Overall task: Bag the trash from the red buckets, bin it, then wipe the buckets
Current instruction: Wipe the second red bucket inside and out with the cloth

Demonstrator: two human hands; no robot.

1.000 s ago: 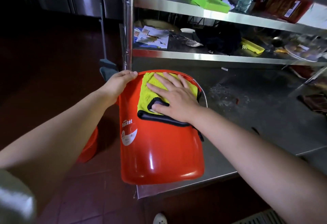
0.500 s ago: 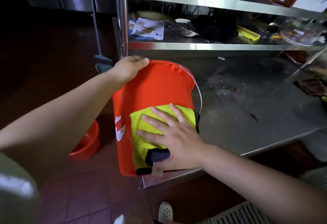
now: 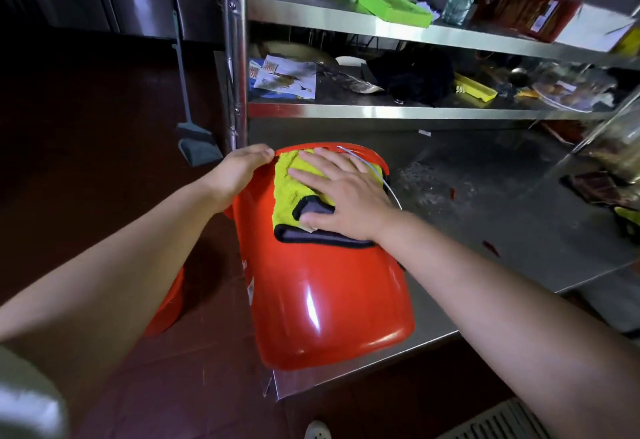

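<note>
1. On the near corner of the steel table (image 3: 502, 203): red bucket (image 3: 329, 300), tipped on its side, base toward the camera, rim toward the shelves.
2. On the upturned wall of the bucket, near the rim: yellow cloth (image 3: 291, 189) with dark edging, lying flat under the right hand.
3. Right hand (image 3: 346, 192): fingers spread and straight, palm pressed down on the cloth, fingertips reaching the far rim, thumb on the dark edging.
4. Left hand (image 3: 239, 172): just beside the cloth, fingers curled round the bucket's left rim, gripping it, thumb on top.
5. Wire handle (image 3: 381, 179): arcing off the rim just right of the right hand.
6. On the floor, below the left forearm: second bucket (image 3: 169, 303), red, partly hidden.
7. Behind the table: shelves (image 3: 398, 31) with a green tray (image 3: 388, 5), papers (image 3: 284, 75), a dark cloth and other clutter.
8. Left of the shelf post: dustpan (image 3: 197, 144) on a long handle, standing on the floor.
</note>
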